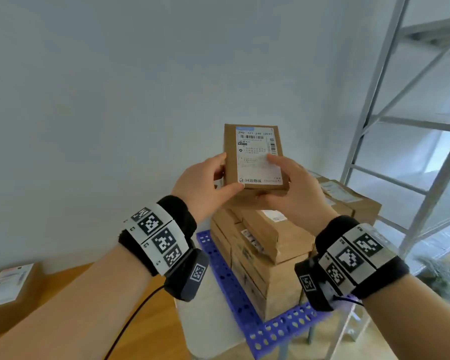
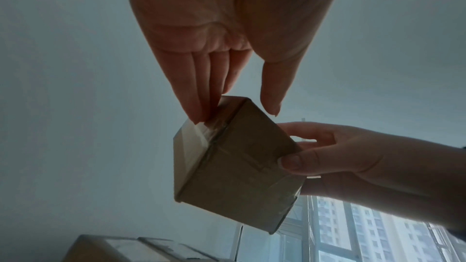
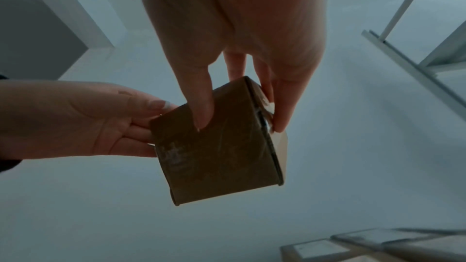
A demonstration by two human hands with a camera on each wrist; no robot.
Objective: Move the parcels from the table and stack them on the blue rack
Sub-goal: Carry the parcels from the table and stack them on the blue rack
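A small brown cardboard parcel (image 1: pixel 253 157) with a white shipping label is held upright in the air between both hands, above the stack of parcels (image 1: pixel 268 250) on the blue rack (image 1: pixel 227 284). My left hand (image 1: pixel 226 181) grips its lower left corner, thumb on the label face and fingers behind. My right hand (image 1: pixel 281 178) grips the lower right side, thumb on the label. In the left wrist view the left hand (image 2: pixel 234 115) pinches the parcel (image 2: pixel 234 166). The right wrist view shows the right hand (image 3: pixel 239 122) pinching the parcel (image 3: pixel 216 146).
A wooden table (image 1: pixel 146 320) lies at the lower left with another labelled parcel (image 1: pixel 8 284) on its far left. More parcels (image 1: pixel 348 198) sit behind the stack on the right. A grey metal shelving frame (image 1: pixel 400 126) rises at the right.
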